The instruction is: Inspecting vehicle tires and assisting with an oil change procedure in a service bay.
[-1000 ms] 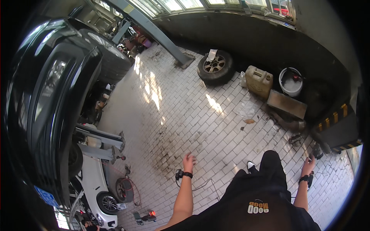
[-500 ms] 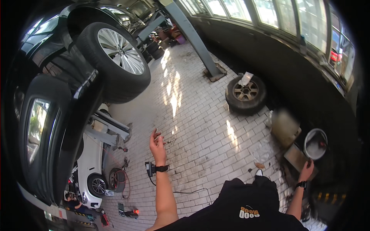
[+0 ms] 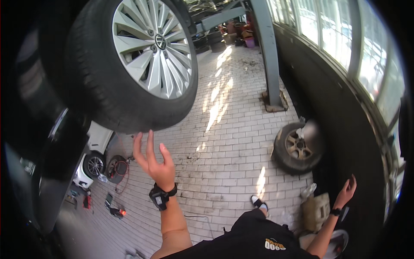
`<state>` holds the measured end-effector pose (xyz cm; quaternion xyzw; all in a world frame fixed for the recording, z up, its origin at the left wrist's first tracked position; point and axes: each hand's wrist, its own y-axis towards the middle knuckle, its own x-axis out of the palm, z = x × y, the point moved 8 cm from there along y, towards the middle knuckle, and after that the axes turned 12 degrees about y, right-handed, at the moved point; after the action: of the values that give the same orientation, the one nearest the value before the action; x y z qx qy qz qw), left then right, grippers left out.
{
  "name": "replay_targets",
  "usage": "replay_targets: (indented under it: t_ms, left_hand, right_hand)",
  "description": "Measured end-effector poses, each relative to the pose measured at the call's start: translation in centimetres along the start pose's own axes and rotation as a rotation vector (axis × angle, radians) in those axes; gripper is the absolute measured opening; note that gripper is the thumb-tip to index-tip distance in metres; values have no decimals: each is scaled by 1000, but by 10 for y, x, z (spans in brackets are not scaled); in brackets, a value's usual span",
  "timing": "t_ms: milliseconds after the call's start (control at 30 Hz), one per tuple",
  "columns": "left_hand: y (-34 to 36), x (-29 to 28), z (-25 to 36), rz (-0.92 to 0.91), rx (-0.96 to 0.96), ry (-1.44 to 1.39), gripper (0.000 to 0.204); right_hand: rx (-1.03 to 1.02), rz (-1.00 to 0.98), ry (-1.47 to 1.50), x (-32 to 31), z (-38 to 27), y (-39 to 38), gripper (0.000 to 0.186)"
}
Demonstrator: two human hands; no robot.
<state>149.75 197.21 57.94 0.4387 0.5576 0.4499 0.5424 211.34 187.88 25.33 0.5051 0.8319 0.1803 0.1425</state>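
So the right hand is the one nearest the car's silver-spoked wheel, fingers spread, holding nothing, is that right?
One slip: the head view shows that the left hand, not the right hand, is nearest the car's silver-spoked wheel; the right one is out on the side of the dark wall. The rest stands: fingers spread, holding nothing.

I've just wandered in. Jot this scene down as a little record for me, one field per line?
Left hand: left hand empty, fingers spread near the lower edge of a black rubber tyre on a silver multi-spoke wheel; contact unclear
Right hand: right hand empty, pictured above and right of a beige plastic jerrycan
Floor: pale rectangular tiles; a tan-spoked wheel lies flat
Structure: grey metal post
Background: white car, left
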Motion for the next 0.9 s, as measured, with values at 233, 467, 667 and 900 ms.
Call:
replay_targets:
  t_ms: [233, 467, 667, 900]
  left_hand:
    - [48, 48, 20, 220, 229, 557, 12]
    - [62, 72, 18, 136, 307, 793, 11]
    - [73, 71, 22, 128, 85, 841, 6]
    - [89, 93, 48, 68, 34, 1116, 14]
  right_hand:
    - [102, -133, -52, 157, 42, 52, 28]
    - [-1, -383, 121, 374, 1, 121, 28]
    - [-36, -689, 505, 604, -66, 102, 27]
    - [-21, -972, 770, 760, -176, 55, 24]
